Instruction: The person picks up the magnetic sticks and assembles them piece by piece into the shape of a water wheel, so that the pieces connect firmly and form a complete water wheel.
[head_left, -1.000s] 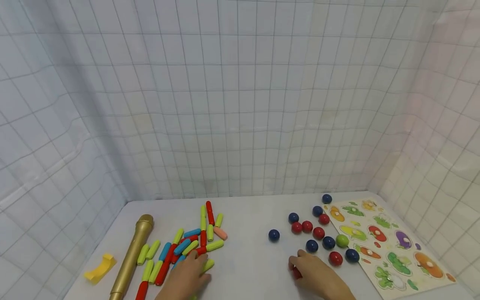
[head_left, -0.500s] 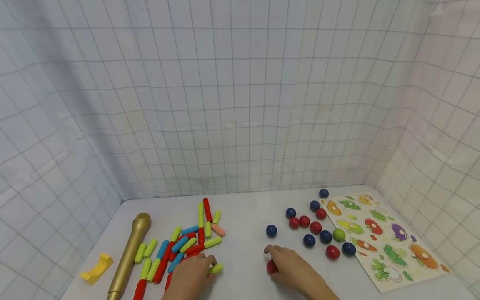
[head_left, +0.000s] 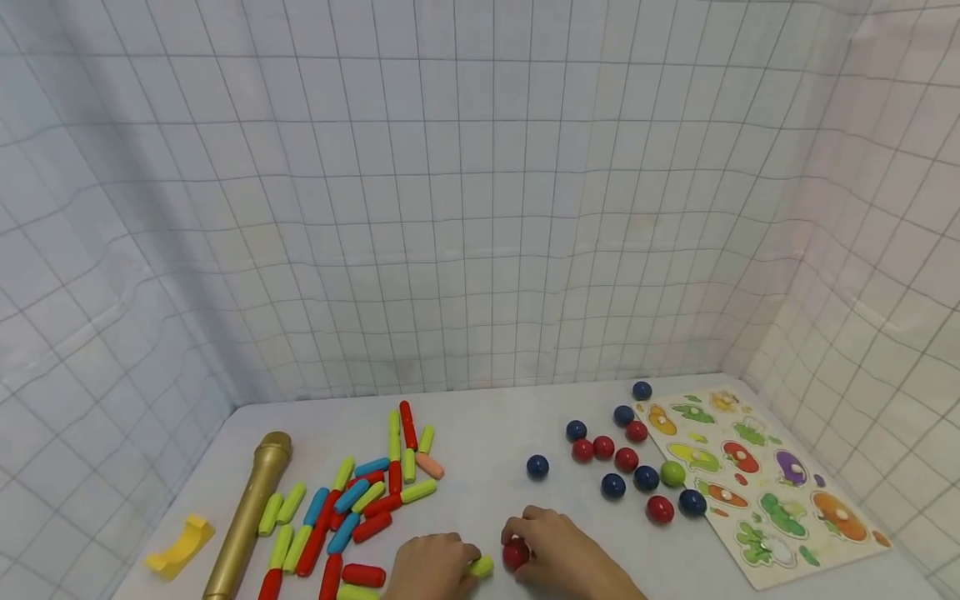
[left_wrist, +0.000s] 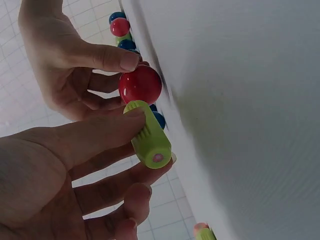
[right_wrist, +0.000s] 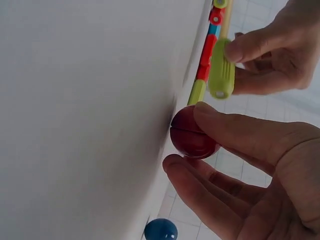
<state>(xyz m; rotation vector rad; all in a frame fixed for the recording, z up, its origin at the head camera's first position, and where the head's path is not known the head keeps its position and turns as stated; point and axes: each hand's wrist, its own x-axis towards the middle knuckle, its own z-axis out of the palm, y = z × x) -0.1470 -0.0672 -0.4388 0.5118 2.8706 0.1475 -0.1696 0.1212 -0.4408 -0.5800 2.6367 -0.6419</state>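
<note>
One blue ball [head_left: 537, 467] beyond right hand [head_left: 555, 542]

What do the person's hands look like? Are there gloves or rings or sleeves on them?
Both the left hand and the right hand are bare human hands: no gloves, and no rings that I can see. No sleeve or bracelet shows on the right wrist. The right thumbnail looks short and unpainted.
</note>
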